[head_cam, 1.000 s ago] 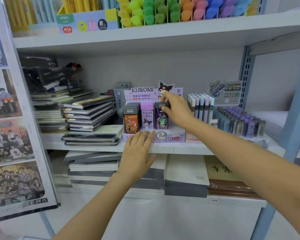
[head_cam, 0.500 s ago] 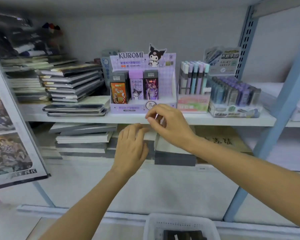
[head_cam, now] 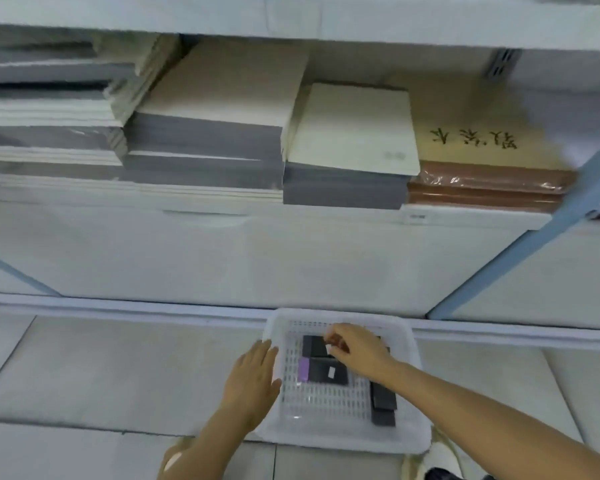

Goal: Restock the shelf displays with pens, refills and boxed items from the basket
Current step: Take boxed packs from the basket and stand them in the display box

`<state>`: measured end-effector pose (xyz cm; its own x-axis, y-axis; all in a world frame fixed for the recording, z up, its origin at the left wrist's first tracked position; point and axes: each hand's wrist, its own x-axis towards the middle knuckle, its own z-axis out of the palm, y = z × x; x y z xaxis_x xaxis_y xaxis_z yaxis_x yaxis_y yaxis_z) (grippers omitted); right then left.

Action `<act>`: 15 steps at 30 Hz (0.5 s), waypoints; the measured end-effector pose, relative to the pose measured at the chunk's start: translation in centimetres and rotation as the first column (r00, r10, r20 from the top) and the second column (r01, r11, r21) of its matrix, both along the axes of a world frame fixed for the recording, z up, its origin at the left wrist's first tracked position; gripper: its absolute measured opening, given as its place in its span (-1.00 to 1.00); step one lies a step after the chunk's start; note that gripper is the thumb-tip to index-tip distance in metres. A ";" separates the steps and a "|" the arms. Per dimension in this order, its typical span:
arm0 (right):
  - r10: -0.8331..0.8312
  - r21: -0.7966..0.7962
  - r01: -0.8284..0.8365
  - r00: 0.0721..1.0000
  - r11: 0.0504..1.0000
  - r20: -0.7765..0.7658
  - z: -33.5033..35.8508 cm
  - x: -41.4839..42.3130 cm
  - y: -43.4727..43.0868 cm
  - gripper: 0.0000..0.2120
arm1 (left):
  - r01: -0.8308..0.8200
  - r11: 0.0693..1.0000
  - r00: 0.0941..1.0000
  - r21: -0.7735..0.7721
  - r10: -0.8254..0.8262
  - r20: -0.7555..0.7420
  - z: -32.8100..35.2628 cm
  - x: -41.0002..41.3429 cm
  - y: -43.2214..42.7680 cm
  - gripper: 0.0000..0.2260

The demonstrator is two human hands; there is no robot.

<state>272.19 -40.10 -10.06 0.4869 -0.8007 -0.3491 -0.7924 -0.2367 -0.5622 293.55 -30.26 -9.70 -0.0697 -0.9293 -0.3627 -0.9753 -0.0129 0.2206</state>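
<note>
The basket, of white perforated plastic, is seen standing on the tiled floor before the shelf. The left hand is held flat with fingers straight, laid against the basket's left rim; nothing is gripped by it. The right hand is placed over the basket's far edge, its fingers curled and pinching a small reddish item, whose kind cannot be made out. Directly below that hand, near the far left corner, two dark boxes are found lying flat, one with a purple end. Further dark boxes are stacked along the right edge, apart from both hands. On the shelf, piles of pale notebooks and a brown wrapped pack are noted.
</note>
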 end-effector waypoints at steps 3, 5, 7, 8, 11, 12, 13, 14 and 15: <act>-0.010 -0.003 0.010 0.997 1.000 -0.082 -4.2 -0.8 1.0 -0.71 | -0.005 0.999 1.000 -0.049 0.005 0.000 -2.1 0.3 1.2 -0.46; -0.048 -0.064 0.042 0.993 0.997 -0.108 -5.9 -0.8 1.4 -0.63 | -0.030 0.986 0.999 -0.161 0.022 -0.049 -3.0 0.2 1.5 -0.46; -0.078 -0.116 0.061 0.986 0.991 -0.150 -7.1 -0.6 1.7 -0.56 | -0.019 0.988 0.999 -0.151 0.013 -0.042 -3.8 0.1 2.0 -0.46; -0.081 -0.136 0.058 0.982 0.989 -0.168 -7.6 -0.5 1.9 -0.52 | -0.022 0.989 0.999 -0.148 0.016 -0.041 -4.1 0.1 2.2 -0.46; -0.079 -0.148 0.052 0.980 0.988 -0.185 -8.6 -0.4 2.3 -0.41 | -0.068 0.981 0.995 -0.180 0.053 -0.086 -4.6 0.1 2.2 -0.47; -0.081 -0.124 0.060 0.981 0.990 -0.175 -8.8 -0.4 2.3 -0.41 | -0.071 0.977 0.994 -0.201 0.052 -0.096 -4.5 0.0 2.1 -0.49; -0.085 -0.086 0.072 0.984 0.994 -0.155 -8.8 -0.4 2.2 -0.42 | -0.067 0.968 0.994 -0.242 0.044 -0.098 -4.4 0.0 1.9 -0.52; -0.090 -0.047 0.085 0.988 0.995 -0.125 -8.6 -0.4 1.9 -0.45 | -0.073 0.953 0.993 -0.295 0.042 -0.111 -4.4 -0.1 1.6 -0.55; -0.096 -0.017 0.095 0.992 0.995 -0.084 -8.3 -0.4 1.7 -0.48 | -0.095 0.932 0.989 -0.349 0.047 -0.143 -4.4 -0.2 1.4 -0.60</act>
<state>271.76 -38.41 -18.40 0.3769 -0.8471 -0.3748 -0.8564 -0.1644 -0.4895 293.40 -28.89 -14.09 -0.0235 -0.9997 -0.0013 -0.9370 0.0216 0.3486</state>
